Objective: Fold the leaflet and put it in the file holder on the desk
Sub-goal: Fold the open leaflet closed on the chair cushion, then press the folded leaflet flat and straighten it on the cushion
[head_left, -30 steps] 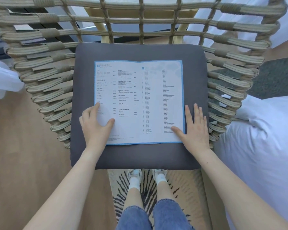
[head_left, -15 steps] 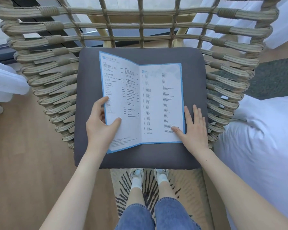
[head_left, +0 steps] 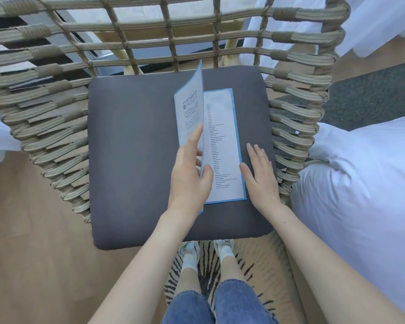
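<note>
both bare arms reach forward, hands side by side

the left hand [head_left: 189, 174] pinches a raised leaflet [head_left: 222, 146] flap, thumb on its right face, index finger stretched up its left face. the right hand [head_left: 260, 176] lies flat, palm down, fingers together, thumb pressing the leaflet's right edge. jeans-clad legs stand near.

Bare forearms, blue jeans [head_left: 220, 302], white socks, white sneakers [head_left: 225, 244]

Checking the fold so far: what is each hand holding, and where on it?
The left hand pinches the leaflet's raised left half near its lower edge. The right hand grips nothing; it lies flat at the leaflet's right edge.
</note>
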The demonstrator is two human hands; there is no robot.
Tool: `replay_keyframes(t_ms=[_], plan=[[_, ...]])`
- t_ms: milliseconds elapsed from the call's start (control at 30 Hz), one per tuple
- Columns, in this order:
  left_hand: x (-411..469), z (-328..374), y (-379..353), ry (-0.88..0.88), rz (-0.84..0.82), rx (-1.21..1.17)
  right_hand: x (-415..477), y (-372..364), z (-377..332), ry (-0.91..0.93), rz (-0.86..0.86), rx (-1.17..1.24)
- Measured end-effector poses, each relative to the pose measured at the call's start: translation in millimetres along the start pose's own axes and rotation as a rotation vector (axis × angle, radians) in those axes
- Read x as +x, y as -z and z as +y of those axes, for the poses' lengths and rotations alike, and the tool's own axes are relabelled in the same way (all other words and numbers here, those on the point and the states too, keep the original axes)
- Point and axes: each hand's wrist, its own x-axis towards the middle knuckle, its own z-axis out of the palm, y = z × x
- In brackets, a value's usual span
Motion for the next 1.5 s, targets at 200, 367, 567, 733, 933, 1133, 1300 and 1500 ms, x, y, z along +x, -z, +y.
replay_keyframes(t_ms=[200,367,567,733,933,1133,1300,1500], plan=[[4.8,11.1,-37.1,0.027,-0.084,0.169,0.1,3.7,-3.2,-0.084,0.114,0.366],[4.0,1.6,-55.3,-0.024,-0.163,0.326,-1.3,1.7,6.9,-0.044,0.131,0.308],[4.7,-34.9,-51.6,-0.126,-0.235,0.633,-2.9,-5.0,21.4,0.066,0.094,0.070],[2.1,-58.0,-43.8,-0.191,-0.292,0.695,-5.0,-6.0,20.7,0.079,0.089,-0.009],[1.5,-76.0,-32.5,-0.230,-0.263,0.740,-7.4,-8.3,0.4,0.178,0.119,-0.295],[-0.4,-96.6,-37.2,-0.264,-0.223,0.785,1.4,-24.0,-8.5,0.323,0.057,-0.422],[4.5,-120.8,-48.2,-0.315,-0.172,0.801,8.1,-40.4,3.2,0.353,0.083,-0.484],[6.5,-140.2,-56.6,-0.346,-0.148,0.825,10.6,-50.2,11.0,0.348,0.106,-0.560]])
